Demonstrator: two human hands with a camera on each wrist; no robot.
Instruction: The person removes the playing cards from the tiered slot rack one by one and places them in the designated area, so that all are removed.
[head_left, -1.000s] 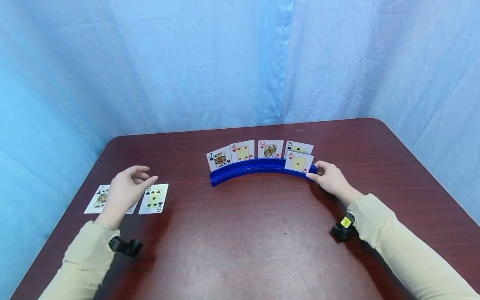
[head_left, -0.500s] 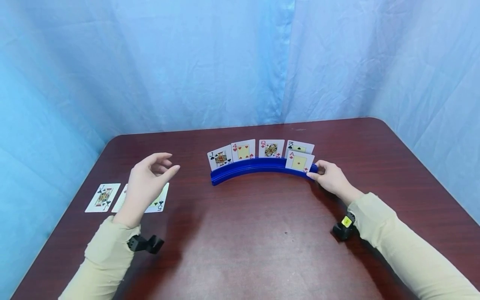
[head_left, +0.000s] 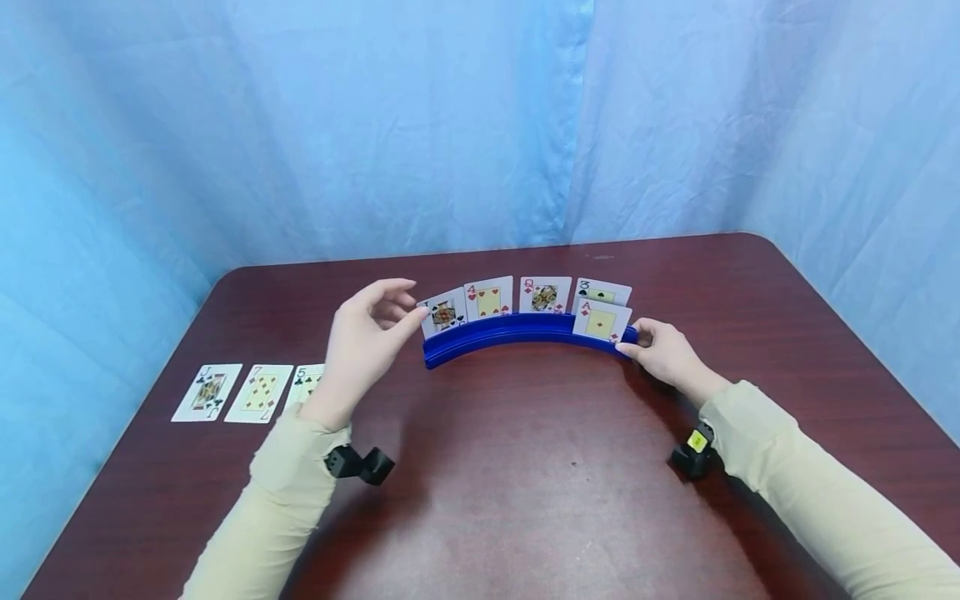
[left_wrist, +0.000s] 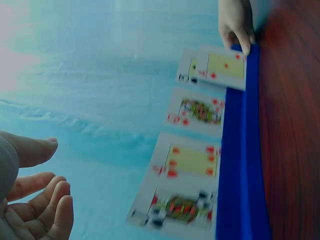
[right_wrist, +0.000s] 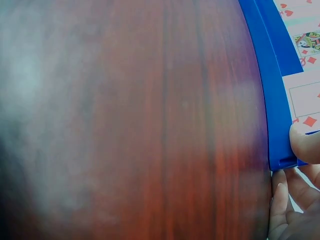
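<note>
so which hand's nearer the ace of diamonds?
Right. Right hand grips the blue holder at the end beside the ace of diamonds; left hand is near the opposite end, by the jack of spades.

The head view, widest and farthest back, looks forward and down from the 6 o'clock side of the counter (head_left: 510,467), facing the blue curtain (head_left: 480,125) at 12. The left wrist view sits close by the left hand (head_left: 367,342), which shows at 8 o'clock, and sights along the blue rack (head_left: 495,335) toward the right hand (head_left: 663,354) at 1. The right wrist view looks down from very near, the rack's end at 4 o'clock. All three share the queen of diamonds (head_left: 545,294).
</note>
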